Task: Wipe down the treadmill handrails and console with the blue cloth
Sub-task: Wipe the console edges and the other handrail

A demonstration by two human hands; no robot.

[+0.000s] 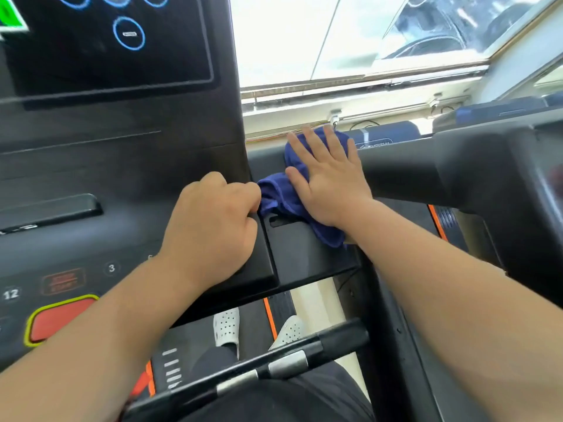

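Note:
The blue cloth lies bunched on the black ledge at the right side of the treadmill console. My right hand presses flat on the cloth with straight, spread fingers, next to the thick black right handrail. My left hand is curled on the console's right corner, and its fingertips pinch the cloth's left edge. Part of the cloth is hidden under my right palm.
The console carries a dark screen with blue ringed buttons, number keys and a red stop button. A front grip bar with silver sensors crosses below. My feet in white perforated shoes stand on the belt. A window lies ahead.

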